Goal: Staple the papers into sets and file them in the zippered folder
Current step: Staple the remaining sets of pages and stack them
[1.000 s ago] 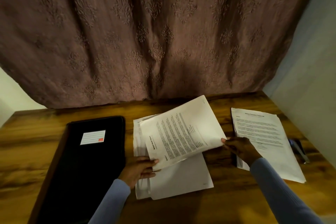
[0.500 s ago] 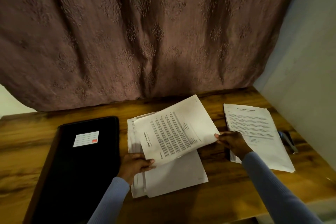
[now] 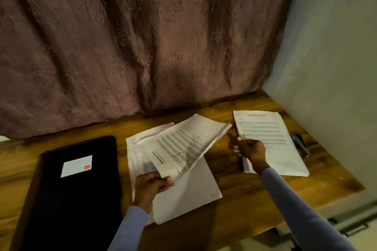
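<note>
My left hand (image 3: 152, 186) pinches the near corner of a printed set of papers (image 3: 183, 144), lifted and tilted above a loose pile of sheets (image 3: 191, 191) in the middle of the wooden table (image 3: 228, 206). My right hand (image 3: 250, 150) is off that set and lies over the left edge of a second printed stack (image 3: 271, 136) at the right, its fingers loosely bent. A black zippered folder (image 3: 81, 195) with a white label (image 3: 76, 166) lies closed at the left. A stapler (image 3: 301, 144) lies beyond the right stack, near the wall.
A brown patterned curtain (image 3: 142, 47) hangs along the back of the table. A pale wall (image 3: 330, 87) bounds the right side. The table's front right edge drops off close to my right sleeve (image 3: 302, 210).
My right hand let go of the lifted set and moved right onto the right-hand stack. The lifted set now hangs from my left hand alone, sagging to the right.
</note>
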